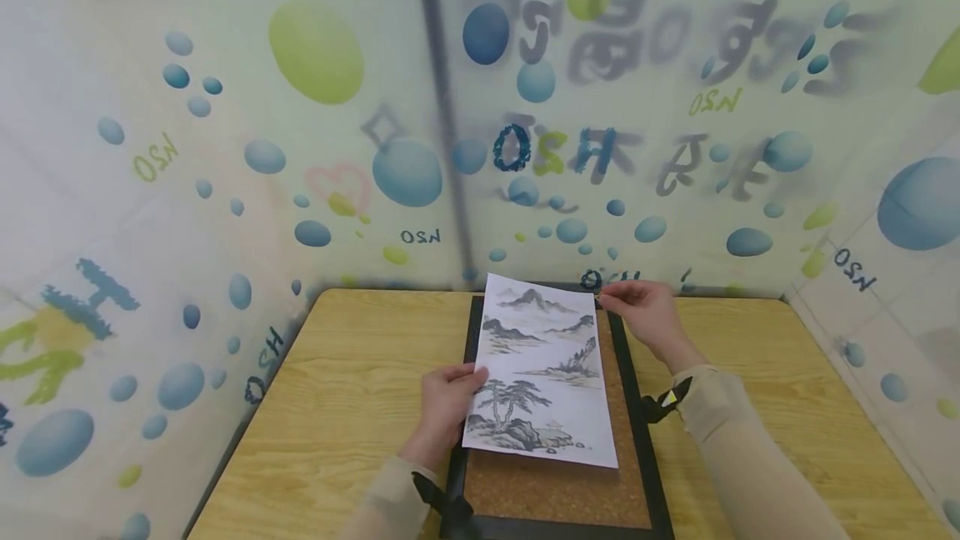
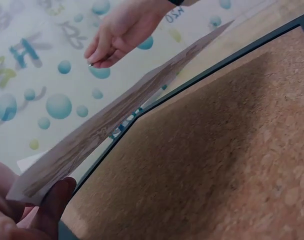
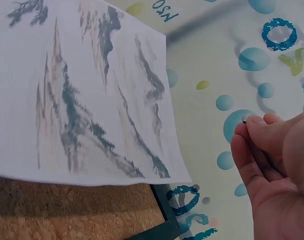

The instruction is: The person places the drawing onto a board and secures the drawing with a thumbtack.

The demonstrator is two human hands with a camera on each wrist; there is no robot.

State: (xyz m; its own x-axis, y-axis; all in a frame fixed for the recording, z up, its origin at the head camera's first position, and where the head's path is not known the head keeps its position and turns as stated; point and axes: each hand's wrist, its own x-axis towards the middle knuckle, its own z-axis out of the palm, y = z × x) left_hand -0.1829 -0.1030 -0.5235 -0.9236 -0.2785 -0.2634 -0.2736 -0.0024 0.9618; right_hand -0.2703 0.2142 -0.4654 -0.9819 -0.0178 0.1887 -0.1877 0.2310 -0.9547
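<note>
A sheet of paper (image 1: 536, 361) printed with an ink landscape of mountains and pine trees is held above a cork board (image 1: 555, 490) with a black frame. My left hand (image 1: 444, 402) pinches the sheet's left edge, the thumb showing in the left wrist view. In that view a gap separates the paper from the cork (image 2: 232, 135). Beyond the sheet's top right corner, my right hand (image 1: 648, 319) pinches a small metal pin (image 3: 244, 121) between thumb and fingertips. Only the pin's tiny shiny end shows; the fingers cover the rest.
The board lies on a wooden table (image 1: 360, 407) with rounded far corners. A pale curtain (image 1: 322, 123) printed with blue and green dots and letters hangs behind the table and along its sides. Each wrist wears a dark strap (image 1: 663, 402).
</note>
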